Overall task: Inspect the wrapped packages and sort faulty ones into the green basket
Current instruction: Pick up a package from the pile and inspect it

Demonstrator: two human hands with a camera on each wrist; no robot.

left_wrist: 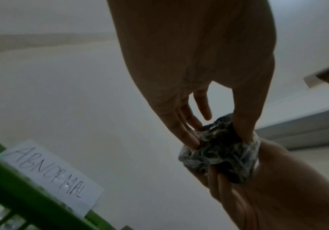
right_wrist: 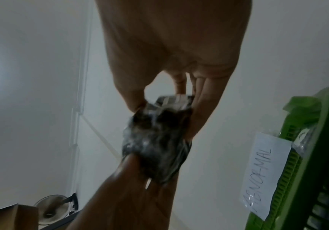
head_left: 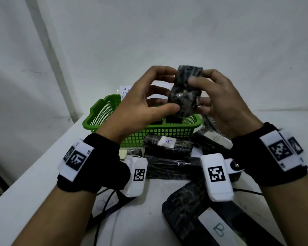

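Note:
A small package (head_left: 185,91) wrapped in crinkled black film is held up in the air between both hands, above the green mesh basket (head_left: 100,118). My left hand (head_left: 160,96) pinches its lower left side, thumb underneath and fingers behind. My right hand (head_left: 208,93) grips its right side with the thumb on the front. In the left wrist view the package (left_wrist: 218,152) sits between thumb and fingers (left_wrist: 189,133). The right wrist view shows the package (right_wrist: 159,140) blurred. A paper label reading ABNORMAL (left_wrist: 51,175) hangs on the basket's far rim.
Several black wrapped packages lie on the white table in front of the basket, one labelled A (head_left: 167,146), others labelled B (head_left: 212,141) (head_left: 203,219). A dark package (head_left: 172,119) lies inside the basket. Cables (head_left: 105,201) run near the front. The table edge falls away at left.

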